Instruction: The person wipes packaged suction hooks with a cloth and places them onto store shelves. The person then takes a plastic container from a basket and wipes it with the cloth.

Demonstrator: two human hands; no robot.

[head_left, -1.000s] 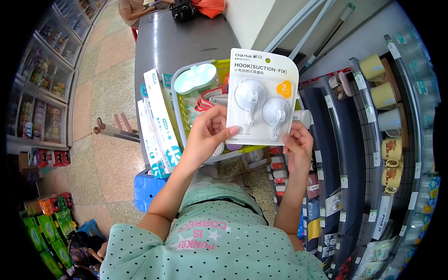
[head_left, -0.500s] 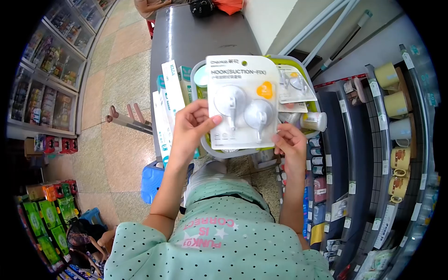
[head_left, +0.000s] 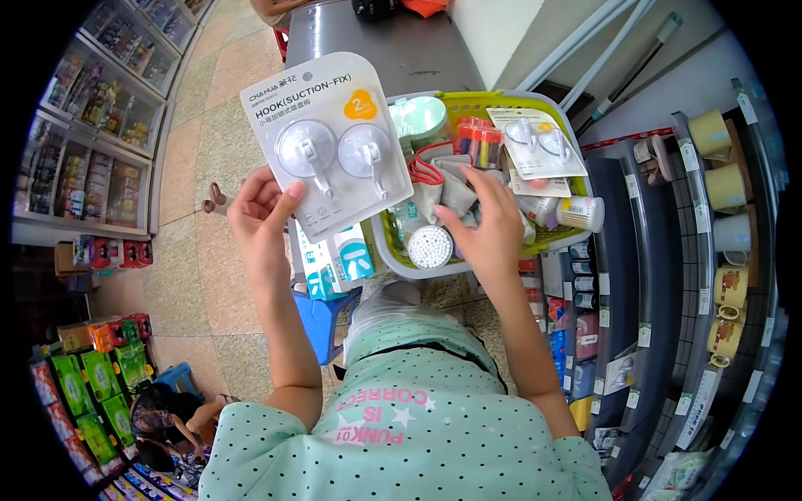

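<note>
My left hand [head_left: 266, 219] pinches the lower left edge of a white suction hook pack [head_left: 334, 171], thumb on its front. Two clear suction hooks and an orange "2" badge show on the card. Over the green basket [head_left: 468, 103], my right hand [head_left: 493, 230] hangs with thumb and fingers apart, close to a grey cloth with red trim [head_left: 447, 179]. Just left of that thumb is a round tub of cotton swabs [head_left: 430, 248]. Another suction hook pack [head_left: 539, 144] leans at the basket's right side, above white tubs [head_left: 580, 214].
The basket sits on a grey table [head_left: 376, 50], with white and teal boxes [head_left: 334, 263] beside it. A blue stool [head_left: 322, 321] stands below. Shelves with mugs [head_left: 710, 188] line the right; a person [head_left: 171, 413] is at lower left.
My left hand has carried the hook pack left and tilted it, uncovering the basket's contents. My right hand has left the pack's edge and moved left over the basket.
</note>
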